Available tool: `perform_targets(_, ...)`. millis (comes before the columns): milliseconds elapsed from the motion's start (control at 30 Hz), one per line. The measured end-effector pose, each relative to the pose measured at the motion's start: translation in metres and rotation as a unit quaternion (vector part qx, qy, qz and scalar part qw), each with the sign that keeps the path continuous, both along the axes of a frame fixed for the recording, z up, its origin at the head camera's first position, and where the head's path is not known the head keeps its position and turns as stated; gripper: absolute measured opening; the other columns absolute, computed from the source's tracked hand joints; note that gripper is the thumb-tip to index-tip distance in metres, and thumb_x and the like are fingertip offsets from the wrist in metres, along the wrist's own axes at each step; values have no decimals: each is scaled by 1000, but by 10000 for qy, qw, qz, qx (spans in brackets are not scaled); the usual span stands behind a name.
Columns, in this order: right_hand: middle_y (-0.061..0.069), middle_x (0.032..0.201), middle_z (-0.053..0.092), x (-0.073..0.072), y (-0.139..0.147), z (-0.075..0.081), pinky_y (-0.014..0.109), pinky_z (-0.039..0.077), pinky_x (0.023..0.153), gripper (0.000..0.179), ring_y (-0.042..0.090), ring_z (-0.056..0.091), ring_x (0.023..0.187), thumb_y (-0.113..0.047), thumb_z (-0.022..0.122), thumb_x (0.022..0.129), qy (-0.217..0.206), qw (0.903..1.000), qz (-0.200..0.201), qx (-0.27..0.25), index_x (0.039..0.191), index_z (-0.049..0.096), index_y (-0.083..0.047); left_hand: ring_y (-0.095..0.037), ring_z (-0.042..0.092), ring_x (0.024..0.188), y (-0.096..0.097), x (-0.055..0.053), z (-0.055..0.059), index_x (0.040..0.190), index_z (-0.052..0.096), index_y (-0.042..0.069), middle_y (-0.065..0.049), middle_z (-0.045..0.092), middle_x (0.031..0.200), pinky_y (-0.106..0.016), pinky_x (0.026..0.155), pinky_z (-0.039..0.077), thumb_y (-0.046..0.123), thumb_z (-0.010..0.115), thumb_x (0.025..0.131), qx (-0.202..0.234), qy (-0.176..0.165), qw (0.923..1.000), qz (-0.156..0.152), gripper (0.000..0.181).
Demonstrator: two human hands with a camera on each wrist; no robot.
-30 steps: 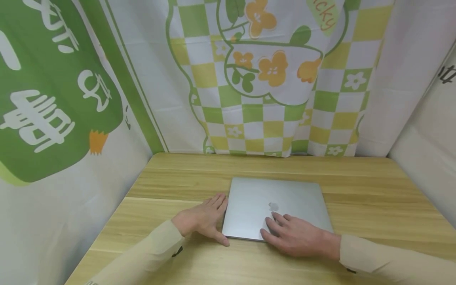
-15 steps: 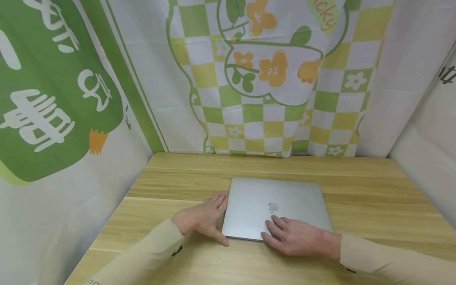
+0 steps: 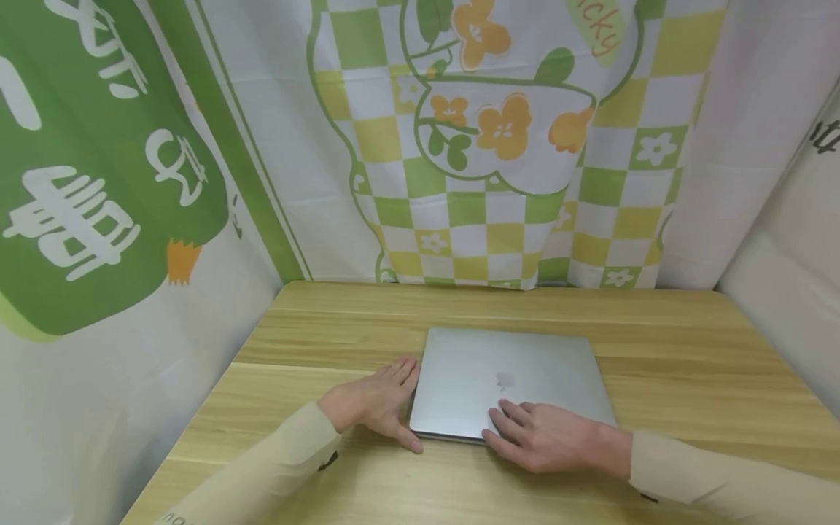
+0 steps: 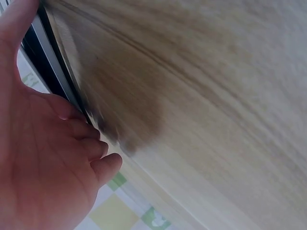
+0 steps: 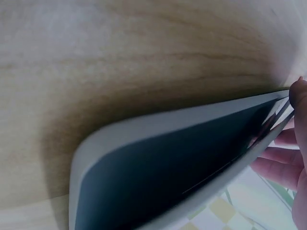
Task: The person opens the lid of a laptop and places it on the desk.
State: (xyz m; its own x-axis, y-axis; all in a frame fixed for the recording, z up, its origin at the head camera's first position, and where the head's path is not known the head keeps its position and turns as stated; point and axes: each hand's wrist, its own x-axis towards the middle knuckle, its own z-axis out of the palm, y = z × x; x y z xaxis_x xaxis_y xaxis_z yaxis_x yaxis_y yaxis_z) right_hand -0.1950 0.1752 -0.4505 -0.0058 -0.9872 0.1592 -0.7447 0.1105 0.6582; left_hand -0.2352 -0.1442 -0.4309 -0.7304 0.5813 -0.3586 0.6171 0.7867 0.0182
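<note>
A silver laptop (image 3: pixel 459 379) with an apple logo lies on the wooden table, its lid raised by a narrow gap along the front edge. My left hand (image 3: pixel 377 403) rests beside its left edge, fingers extended and thumb near the front left corner. My right hand (image 3: pixel 554 436) is at the front edge, with the thumb at the lid's rim and the fingers over its top. In the right wrist view, the lid (image 5: pixel 216 183) stands apart from the base (image 5: pixel 168 117), with a dark interior between them. The left wrist view has the left palm (image 4: pixel 48 158) beside the laptop's side edge (image 4: pixel 55 60).
Wooden tabletop (image 3: pixel 328 328) surrounds the laptop. Behind the table hangs a white curtain with green and yellow checks (image 3: pixel 466 211). A green printed fabric panel (image 3: pixel 98 160) hangs at the left, and pale fabric (image 3: pixel 787 292) at the right.
The right fingers have drawn slightly back from the logo. A thin gap has opened under the lid's front edge. The left hand has stayed in place.
</note>
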Motion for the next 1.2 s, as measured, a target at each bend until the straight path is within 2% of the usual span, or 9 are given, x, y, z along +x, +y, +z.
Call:
perform_targets(233,11,110,71,-1,1,3,28,61,70,44,23,72,96,-8,20,106,91,9994,198,-255,124,60,-6,-34,7,153,1,-1,-1,156,9,-2,-22,3,164,-44,125,16,88,55,69,-8,-17,10000,9,133)
perform_targets(467,11,110,71,-1,2,4,28,61,68,43,22,72,95,-11,22,107,193,9982,277,-498,123,62,-7,-33,8,153,4,-1,-1,156,9,0,-21,5,164,-42,125,18,88,46,76,48,110,9999,77,125)
perform_targets(800,9,123,68,4,14,-6,30,60,71,49,20,69,107,-14,13,109,-180,9979,-367,-511,128,59,-9,-34,10,153,6,-2,-1,155,12,-3,-23,7,164,-41,125,18,88,51,72,32,204,9998,22,129)
perform_targets(967,9,122,68,4,19,-10,31,60,71,48,21,69,105,-12,13,109,-171,9974,-395,-586,129,57,-8,-34,10,153,5,-4,-1,155,12,-4,-23,8,164,-41,125,18,88,53,71,53,186,9998,41,131)
perform_targets(1200,9,120,68,4,19,-3,30,60,70,48,21,69,103,-11,14,109,-138,9979,-343,-538,130,56,-8,-34,10,153,4,-4,-1,155,13,-4,-23,8,163,-41,125,18,88,54,69,113,121,9999,39,132)
